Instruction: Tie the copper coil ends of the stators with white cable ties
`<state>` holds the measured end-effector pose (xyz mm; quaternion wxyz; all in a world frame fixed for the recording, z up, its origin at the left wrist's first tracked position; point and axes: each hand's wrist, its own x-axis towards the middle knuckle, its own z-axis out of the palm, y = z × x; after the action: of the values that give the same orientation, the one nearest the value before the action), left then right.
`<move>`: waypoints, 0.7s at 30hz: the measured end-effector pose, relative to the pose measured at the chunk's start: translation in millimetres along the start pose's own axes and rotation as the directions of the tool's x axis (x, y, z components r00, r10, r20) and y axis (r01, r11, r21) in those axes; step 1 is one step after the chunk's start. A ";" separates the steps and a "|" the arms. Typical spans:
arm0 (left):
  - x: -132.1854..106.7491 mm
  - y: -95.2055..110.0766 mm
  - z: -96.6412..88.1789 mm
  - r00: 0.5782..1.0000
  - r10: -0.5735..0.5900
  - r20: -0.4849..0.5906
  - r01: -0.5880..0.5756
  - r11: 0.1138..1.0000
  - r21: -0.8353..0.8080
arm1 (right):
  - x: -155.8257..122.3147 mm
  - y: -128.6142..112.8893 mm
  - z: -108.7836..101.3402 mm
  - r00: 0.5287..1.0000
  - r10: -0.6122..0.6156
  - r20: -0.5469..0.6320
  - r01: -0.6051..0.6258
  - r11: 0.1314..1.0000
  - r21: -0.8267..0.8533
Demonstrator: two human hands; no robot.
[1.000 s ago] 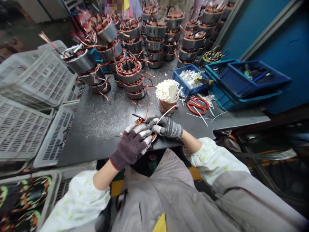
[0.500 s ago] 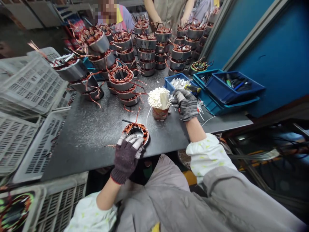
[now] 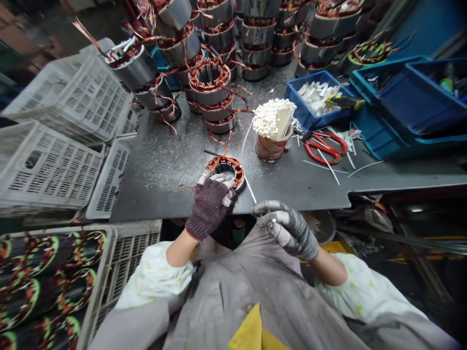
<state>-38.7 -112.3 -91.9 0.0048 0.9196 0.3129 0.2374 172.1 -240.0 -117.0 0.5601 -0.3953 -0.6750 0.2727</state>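
Observation:
A small copper-wound stator point(image 3: 237, 169) lies near the table's front edge. My left hand point(image 3: 212, 197), in a dark purple glove with pale fingertips, rests over its near side, fingers curled across the rim into the bore. My right hand point(image 3: 286, 226), in a grey striped glove, is closed on a thin white cable tie point(image 3: 250, 189) just in front of the table edge. That tie points up and left to the stator's right side. Another white strip point(image 3: 243, 143) curves up beside the stator. Behind stands a cup point(image 3: 270, 148) packed with white cable ties point(image 3: 273, 119).
Red-handled scissors point(image 3: 326, 147) and white offcuts lie right of the cup. A blue bin point(image 3: 305, 108) holds white scraps and a yellow-black tool point(image 3: 345, 102). Stacked stators point(image 3: 211, 97) fill the back. White crates point(image 3: 65, 170) stand left; teal bins point(image 3: 386, 131) sit right.
My right hand has come from beside the cup toward me, now with a cable tie in its fingers. The scissors are uncovered. My left hand stays on the stator; the view has tilted down.

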 end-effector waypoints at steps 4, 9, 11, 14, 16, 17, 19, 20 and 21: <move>1.5 1.1 2.5 0.999 -0.031 -0.035 0.030 0.999 -0.027 | -2.3 13.1 7.5 0.995 0.081 0.056 -0.080 0.997 -0.021; 0.6 5.4 7.4 0.981 -0.067 -0.180 0.046 0.992 -0.118 | 32.7 30.0 10.2 0.992 0.124 0.009 -0.124 0.992 0.012; -1.3 9.0 10.0 0.962 -0.169 -0.214 0.137 0.978 -0.159 | 43.5 34.3 13.4 0.985 0.171 -0.026 -0.168 0.983 0.073; -2.4 14.8 14.7 0.914 -0.341 -0.220 0.299 0.932 -0.206 | 48.0 36.7 20.9 0.943 0.329 -0.057 -0.310 0.925 0.218; -1.2 18.0 17.5 0.902 -0.364 -0.231 0.322 0.925 -0.200 | 45.8 36.0 25.7 0.882 0.460 -0.106 -0.405 0.853 0.329; -0.1 19.4 18.6 0.905 -0.352 -0.241 0.316 0.933 -0.175 | 44.4 35.2 27.3 0.853 0.507 -0.129 -0.433 0.822 0.370; 2.5 21.6 19.7 0.913 -0.314 -0.261 0.297 0.949 -0.106 | 42.8 33.2 28.5 0.827 0.542 -0.150 -0.449 0.797 0.403; 3.8 22.6 19.7 0.914 -0.304 -0.270 0.292 0.953 -0.085 | 43.1 32.2 28.1 0.832 0.536 -0.142 -0.448 0.800 0.399; 5.1 23.4 19.3 0.910 -0.305 -0.280 0.294 0.952 -0.081 | 44.1 31.5 27.4 0.839 0.529 -0.128 -0.447 0.804 0.392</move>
<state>-13.3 -125.5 -103.1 0.0125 0.8159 0.4428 0.3716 150.1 -184.0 -124.9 0.6053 -0.4805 -0.4210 0.4748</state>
